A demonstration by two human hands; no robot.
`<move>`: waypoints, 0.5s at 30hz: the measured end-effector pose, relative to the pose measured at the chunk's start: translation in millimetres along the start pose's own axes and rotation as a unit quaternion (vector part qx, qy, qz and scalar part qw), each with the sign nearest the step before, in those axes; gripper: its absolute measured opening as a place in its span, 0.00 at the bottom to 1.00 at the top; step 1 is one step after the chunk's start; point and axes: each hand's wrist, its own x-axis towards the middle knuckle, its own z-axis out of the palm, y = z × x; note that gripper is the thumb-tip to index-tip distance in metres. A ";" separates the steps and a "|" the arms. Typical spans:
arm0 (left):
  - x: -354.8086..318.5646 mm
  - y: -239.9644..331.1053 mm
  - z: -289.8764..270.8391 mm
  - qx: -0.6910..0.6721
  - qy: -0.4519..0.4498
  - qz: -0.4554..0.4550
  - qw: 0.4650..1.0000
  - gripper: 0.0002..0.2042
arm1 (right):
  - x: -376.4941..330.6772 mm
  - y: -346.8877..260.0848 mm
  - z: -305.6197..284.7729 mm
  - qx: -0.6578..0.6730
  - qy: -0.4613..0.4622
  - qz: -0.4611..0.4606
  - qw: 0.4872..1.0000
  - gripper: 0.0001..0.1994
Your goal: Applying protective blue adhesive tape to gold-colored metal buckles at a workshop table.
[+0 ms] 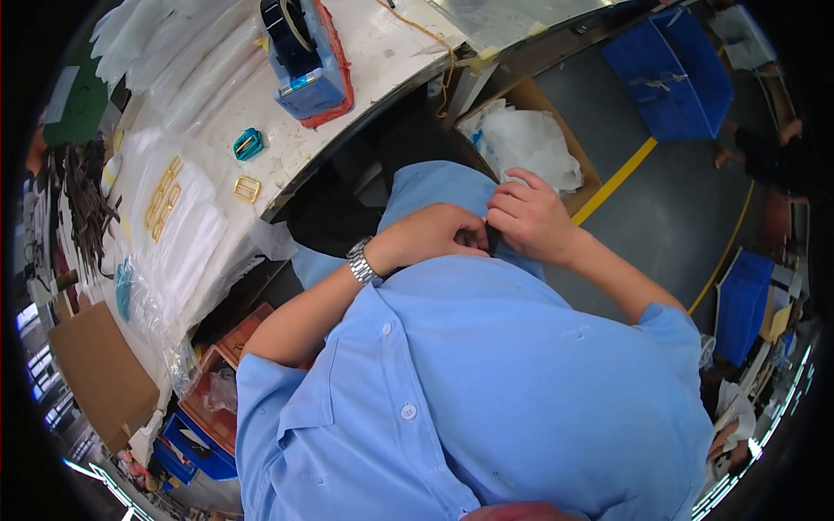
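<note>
My left hand (450, 233), with a silver watch (360, 261) on its wrist, is held in front of my blue shirt with its fingers curled. Close beside it, my right hand (532, 217) has thumb and forefinger pinched together and its other fingers loosely bent. A small dark piece (493, 239) shows between the two hands; most of it is hidden by the fingers, so its kind cannot be made out. To the left on the white table lie a single gold buckle (247, 189) and a small teal coiled item (248, 144).
A blue tape dispenser (314, 84) stands near the table edge. Several gold buckles (165, 200) lie on clear plastic, with dark straps (85, 208) beyond. A cardboard box (593, 178) holding white plastic stands on the floor, and a blue bin (686, 108) is farther right.
</note>
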 end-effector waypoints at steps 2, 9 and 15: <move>5.7 -6.5 6.4 0.005 0.013 0.006 1.000 0.17 | -2.4 2.1 0.2 -0.007 -0.004 -0.002 1.000 0.06; 15.0 -19.0 18.8 -0.087 -0.007 -0.058 0.994 0.17 | -23.7 -12.2 -27.3 0.060 -0.113 0.074 0.989 0.09; 8.8 -17.4 24.2 -0.115 0.011 -0.037 0.993 0.16 | -21.0 -45.8 -52.2 0.300 -0.107 0.276 0.907 0.10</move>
